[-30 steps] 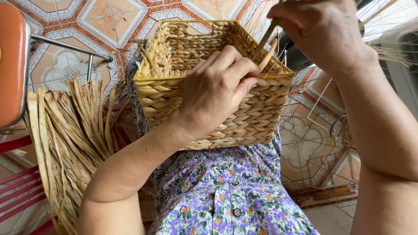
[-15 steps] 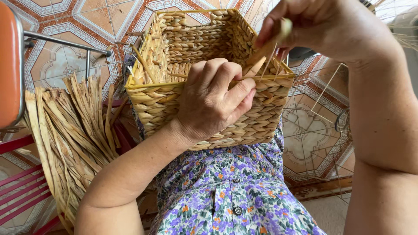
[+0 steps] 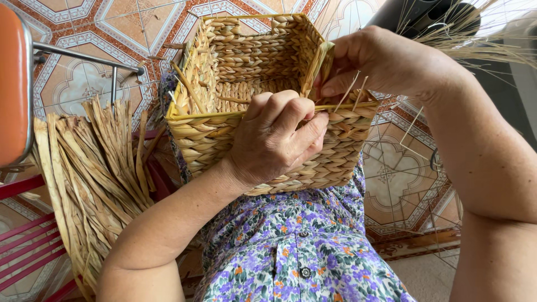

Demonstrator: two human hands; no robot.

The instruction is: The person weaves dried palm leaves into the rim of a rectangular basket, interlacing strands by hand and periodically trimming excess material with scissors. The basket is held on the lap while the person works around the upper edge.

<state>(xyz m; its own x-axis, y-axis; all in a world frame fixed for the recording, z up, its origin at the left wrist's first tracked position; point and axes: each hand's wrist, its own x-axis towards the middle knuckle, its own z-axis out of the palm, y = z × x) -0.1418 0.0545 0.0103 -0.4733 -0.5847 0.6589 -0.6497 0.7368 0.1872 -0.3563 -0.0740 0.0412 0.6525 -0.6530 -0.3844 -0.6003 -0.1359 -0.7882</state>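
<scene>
Since the earlier frames, the right hand (image 3: 386, 61) has come down from above the far corner to the near right corner of the woven basket (image 3: 263, 95), and the flat fibre strand (image 3: 319, 67) it carries now stands bent over the rim there instead of being held up in the air. Over the same time the basket has tipped slightly, showing more of its inside. Judging by this, the strand is being worked into the braided rim at that corner, with the weave of the walls already complete.

Right grip: thumb and fingertips pinched narrowly on the strand at the rim, with a few thin pale stalks (image 3: 349, 92) sticking out below the fingers.

Left hand (image 3: 274, 140): curled shut over the near wall, fingers hooked on the rim and the thumb pressed against the braid, steadying the basket, which rests on the lap against a purple floral dress (image 3: 291, 251).

To the left, a bundle of dried flat reeds (image 3: 92, 179) lies fanned out across a red slatted seat (image 3: 28, 246), beside an orange chair (image 3: 14, 84) with a metal frame. Loose dry fibres (image 3: 475, 42) spray out at the upper right. A patterned tile floor (image 3: 84, 84) lies beneath everything.
</scene>
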